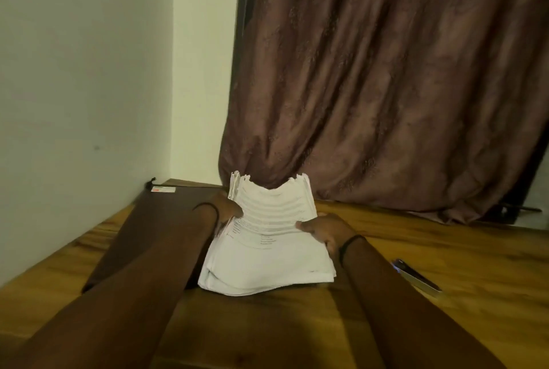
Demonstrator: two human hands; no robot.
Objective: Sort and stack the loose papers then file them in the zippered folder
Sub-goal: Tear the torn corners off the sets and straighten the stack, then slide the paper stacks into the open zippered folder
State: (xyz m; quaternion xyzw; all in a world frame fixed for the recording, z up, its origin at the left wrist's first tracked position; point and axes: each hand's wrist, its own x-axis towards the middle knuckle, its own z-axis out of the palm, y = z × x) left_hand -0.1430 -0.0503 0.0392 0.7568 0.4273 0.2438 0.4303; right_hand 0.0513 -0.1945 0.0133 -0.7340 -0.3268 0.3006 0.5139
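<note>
**A:** Start with the big things. Where does the job stand?

**B:** A brown curtain (386,86) hangs behind a wooden table (445,249). On the table's left side lies a dark brown folder (154,226), flat, with its long axis running away from the person towards the wall corner. It looks closed, though I cannot tell whether it is zipped. Nothing has been filed in it.

**A:** And the papers?

**B:** They are gathered into one thick paper stack (267,249), just right of the folder and in front of the person. I'd judge the collecting mostly done. The near edges are uneven, so squaring the stack up comes next, then opening the folder and sliding it in.

**A:** Which way does the stack point?

**B:** Its long axis runs away from the person, towards the curtain. The near end rests on the table and the far end is lifted, with the printed face towards the camera. The top edge sags in the middle.

**A:** The hands?

**B:** The left hand (225,208) grips the stack's left edge, thumb on the front. The right hand (323,232) grips the right edge the same way. The fingers of both are behind the sheets, hidden. Each wrist wears a thin dark band.

**A:** Anything else?

**B:** A flat dark object (416,278), perhaps a phone, lies on the table to the right, apart from the stack.
</note>
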